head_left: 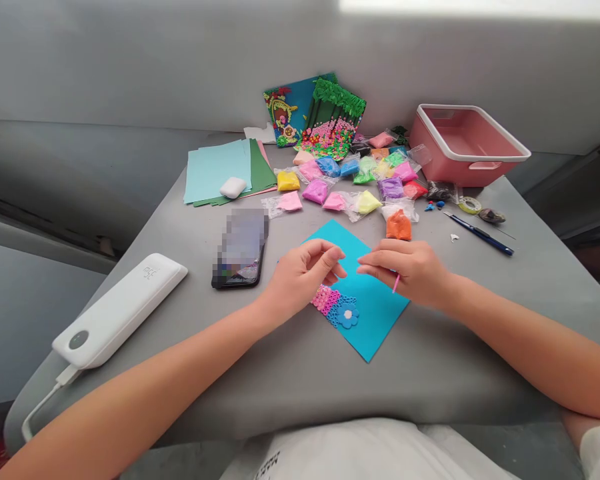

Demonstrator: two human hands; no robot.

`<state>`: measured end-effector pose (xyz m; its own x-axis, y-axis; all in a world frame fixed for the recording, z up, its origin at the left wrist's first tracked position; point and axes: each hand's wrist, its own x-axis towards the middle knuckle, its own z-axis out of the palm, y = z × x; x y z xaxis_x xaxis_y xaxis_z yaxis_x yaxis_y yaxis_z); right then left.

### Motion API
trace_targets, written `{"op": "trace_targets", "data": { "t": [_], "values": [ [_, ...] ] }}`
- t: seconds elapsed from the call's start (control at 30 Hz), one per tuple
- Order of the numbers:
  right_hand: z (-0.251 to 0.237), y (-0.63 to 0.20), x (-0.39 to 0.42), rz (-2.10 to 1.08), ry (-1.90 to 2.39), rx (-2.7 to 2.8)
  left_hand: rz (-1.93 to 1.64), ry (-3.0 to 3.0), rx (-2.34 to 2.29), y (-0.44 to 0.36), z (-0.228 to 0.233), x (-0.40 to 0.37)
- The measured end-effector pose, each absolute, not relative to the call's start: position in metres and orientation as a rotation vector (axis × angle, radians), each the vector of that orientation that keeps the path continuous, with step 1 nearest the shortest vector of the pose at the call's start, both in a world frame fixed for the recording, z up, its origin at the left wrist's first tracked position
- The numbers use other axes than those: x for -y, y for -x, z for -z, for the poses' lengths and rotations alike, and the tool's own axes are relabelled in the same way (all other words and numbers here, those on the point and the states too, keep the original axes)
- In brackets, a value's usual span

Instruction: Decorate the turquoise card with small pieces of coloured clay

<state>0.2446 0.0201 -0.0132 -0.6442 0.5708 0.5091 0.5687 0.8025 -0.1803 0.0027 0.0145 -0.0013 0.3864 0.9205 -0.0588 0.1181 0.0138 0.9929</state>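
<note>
A bright blue card (375,327) lies turned cornerwise on the table under both hands. On its near left part sit small pink clay rings (325,299), blue clay rings (334,312) and a blue clay flower (349,317) with a white centre. My left hand (305,270) hovers over the card's left side, thumb and fingers curled together; anything between them is too small or hidden. Over the right side, my right hand (410,267) is closed around a thin pink stick (396,283), whose lower end sticks out beneath the fingers. An orange clay packet (399,225) lies just beyond that hand.
Behind the card spread several bagged clay packets (315,191). Two decorated clay pictures (333,120) lean at the back. A pink basket (473,170), a blue craft knife (480,233) and tape (469,205) are right; a phone (243,247), power bank (125,310) and coloured sheets (215,170) left.
</note>
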Motion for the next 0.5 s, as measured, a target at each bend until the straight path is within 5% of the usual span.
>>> {"op": "trace_targets", "data": {
  "t": [0.5],
  "values": [
    [0.008,-0.233,-0.001,0.099,1.380,2.768,-0.828,-1.773,-0.925,0.003,0.030,-0.011]
  ]
}}
